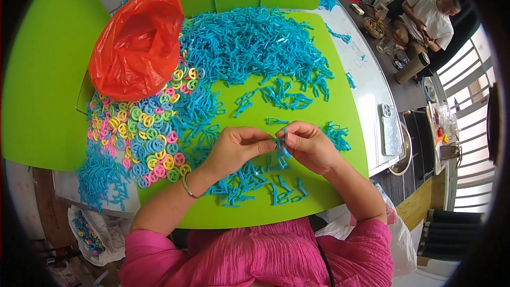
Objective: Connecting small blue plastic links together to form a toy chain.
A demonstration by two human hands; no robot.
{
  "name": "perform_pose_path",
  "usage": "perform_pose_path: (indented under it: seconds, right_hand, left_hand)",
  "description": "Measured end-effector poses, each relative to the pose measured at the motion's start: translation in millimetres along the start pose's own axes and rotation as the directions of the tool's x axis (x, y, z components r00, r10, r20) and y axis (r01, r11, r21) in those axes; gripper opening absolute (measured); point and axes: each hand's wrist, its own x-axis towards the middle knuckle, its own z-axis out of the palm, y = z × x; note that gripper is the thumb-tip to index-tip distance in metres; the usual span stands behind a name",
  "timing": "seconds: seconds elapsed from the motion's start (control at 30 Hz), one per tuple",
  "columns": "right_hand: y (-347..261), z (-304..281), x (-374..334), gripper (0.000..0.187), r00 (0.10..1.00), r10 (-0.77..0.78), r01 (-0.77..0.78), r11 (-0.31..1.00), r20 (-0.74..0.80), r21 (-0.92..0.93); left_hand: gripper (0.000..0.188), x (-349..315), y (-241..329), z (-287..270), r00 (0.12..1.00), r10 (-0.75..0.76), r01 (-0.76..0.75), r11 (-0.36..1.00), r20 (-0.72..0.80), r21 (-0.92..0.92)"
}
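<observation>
Both hands meet over the green table (pixel 297 202), fingertips pinched shut on one small blue plastic clip (pixel 281 146). The left hand (pixel 236 149) nips it from one side and the right hand (pixel 311 146) from the other. The clip's long axis runs roughly up and down, hanging below the fingers toward the person.

Just below and to the left of the grip lie scattered loose blue clips (pixel 249 183), too many to count. Beyond the grip, away from the person, a big heap of the same blue pieces (pixel 249 42) covers the table. Far to the left of the left hand sits a spread of coloured rings (pixel 143 127) in yellow, pink, green and blue, also uncountable. One red plastic bag (pixel 135 42) lies beyond them, bunched; its contents cannot be seen. To the right of the right hand, one phone (pixel 389 127) lies flat.
</observation>
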Motion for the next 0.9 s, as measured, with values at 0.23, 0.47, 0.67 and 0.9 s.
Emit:
perform_pose_path:
  seconds: [0.23, 0.47, 0.67, 0.9]
  right_hand:
    - [5.7, 4.8, -0.7, 0.012, 0.999, 0.015, -0.011, 0.989, -0.029, 0.145]
    - [-19.3, 3.6, -0.6, 0.012, 0.995, 0.097, -0.097, 0.867, -0.026, -0.489]
    - [2.1, 1.8, 2.4, 0.011, 0.997, -0.07, 0.064, 0.989, -0.04, -0.136]
    - [-21.5, 8.7, -1.1, 0.009, 0.988, 0.148, -0.143, 0.826, -0.034, -0.545]
  left_hand:
    - [0.013, -3.2, 6.0, 3.7, 0.932, 0.36, -0.32, 0.874, -0.045, 0.365]
    - [0.013, -9.4, 22.3, 2.2, 0.926, 0.37, -0.335, 0.723, 0.071, 0.604]
    - [0.012, -10.2, 17.0, 14.2, 0.907, 0.409, -0.298, 0.796, -0.104, 0.527]
    - [0.013, -12.3, 29.4, 3.1, 0.998, 0.06, -0.07, 0.888, 0.037, 0.455]
